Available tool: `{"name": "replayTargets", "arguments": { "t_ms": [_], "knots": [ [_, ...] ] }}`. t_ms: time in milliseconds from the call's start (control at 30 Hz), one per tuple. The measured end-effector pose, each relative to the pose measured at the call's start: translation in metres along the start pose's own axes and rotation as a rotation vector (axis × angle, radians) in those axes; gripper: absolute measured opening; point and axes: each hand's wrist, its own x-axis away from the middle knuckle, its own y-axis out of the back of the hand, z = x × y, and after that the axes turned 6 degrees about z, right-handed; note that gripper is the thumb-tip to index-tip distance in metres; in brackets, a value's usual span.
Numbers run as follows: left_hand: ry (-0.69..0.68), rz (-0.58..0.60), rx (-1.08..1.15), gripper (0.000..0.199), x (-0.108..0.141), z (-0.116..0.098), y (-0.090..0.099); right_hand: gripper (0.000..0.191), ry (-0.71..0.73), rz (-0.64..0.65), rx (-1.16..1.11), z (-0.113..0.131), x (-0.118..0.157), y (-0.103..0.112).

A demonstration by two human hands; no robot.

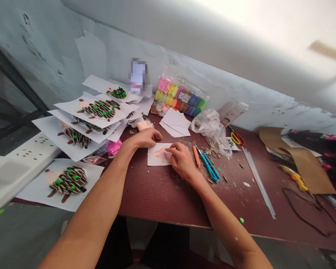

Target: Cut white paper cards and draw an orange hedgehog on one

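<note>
A small white card [154, 160] with an orange line drawing lies on the dark red table in front of me. My right hand [182, 160] rests palm down over the card's right side, with its fingers loosely bent and apart near the drawing. At the card's upper left corner is my left hand [147, 138], its fingers curved and thumb apart, holding nothing that I can see. Just behind it lies a pale peach lump [144, 125], partly hidden by the hand. An orange pen [196, 157] and teal-handled scissors [210, 167] lie right of my right hand.
Sheets with seed-covered hedgehogs [99, 109] are stacked left, near a white power strip [24, 160]. Behind are blank cards [175, 122], a pack of coloured clay [182, 97] and a plastic bag [210, 125]. Clear sticks [259, 181] and a yellow glue gun [295, 178] lie right.
</note>
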Motion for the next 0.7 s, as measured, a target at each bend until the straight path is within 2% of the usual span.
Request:
{"name": "replayTargets", "arguments": {
  "t_ms": [200, 400, 567, 700],
  "knots": [
    [0.033, -0.052, -0.110, 0.042, -0.008, -0.002, -0.006, 0.040, 0.103, 0.039, 0.035, 0.005, 0.006, 0.003],
    [0.005, 0.038, -0.064, 0.039, -0.002, -0.006, 0.001, 0.038, 0.258, 0.142, 0.126, 0.009, -0.004, 0.010],
    [0.013, 0.117, -0.012, 0.048, 0.009, -0.007, 0.014, 0.039, 0.260, 0.144, 0.168, 0.004, -0.007, 0.011],
    [0.013, 0.171, -0.057, 0.061, 0.019, -0.009, 0.019, 0.040, 0.244, 0.119, 0.165, 0.002, -0.005, 0.010]
  ]
}}
